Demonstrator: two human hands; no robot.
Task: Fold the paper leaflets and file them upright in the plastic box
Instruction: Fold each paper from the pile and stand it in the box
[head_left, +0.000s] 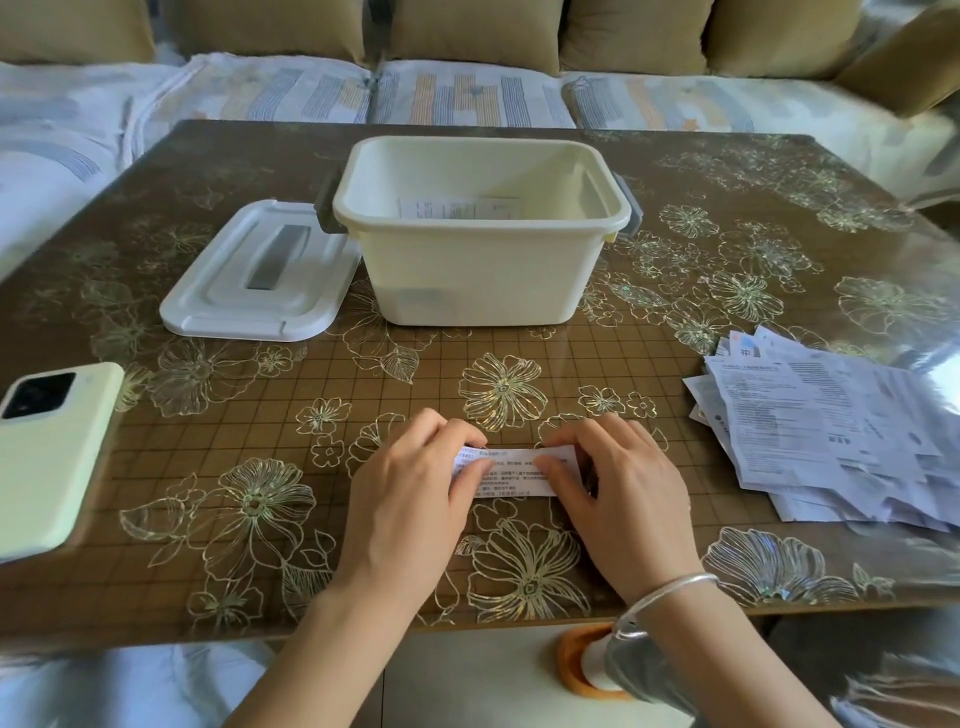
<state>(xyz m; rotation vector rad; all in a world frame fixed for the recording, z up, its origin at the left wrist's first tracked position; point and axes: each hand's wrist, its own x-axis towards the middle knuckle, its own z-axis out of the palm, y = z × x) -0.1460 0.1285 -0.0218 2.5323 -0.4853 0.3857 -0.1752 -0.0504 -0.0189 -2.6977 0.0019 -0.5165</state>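
Observation:
A narrow folded white leaflet (514, 470) with printed text lies flat on the table near the front edge. My left hand (410, 483) pinches its left end with thumb and curled fingers. At the strip's right end my right hand (618, 483) pinches it the same way. The cream plastic box (483, 270) stands open at the table's middle back, with a few folded leaflets (457, 208) leaning upright against its far wall. A loose pile of unfolded leaflets (831, 426) lies at the right.
The box's white lid (260, 275) lies flat to the left of the box. A pale green phone (47, 447) rests camera-up at the table's left edge. A sofa with cushions runs behind the table. An orange-rimmed object (582, 665) sits below the front edge.

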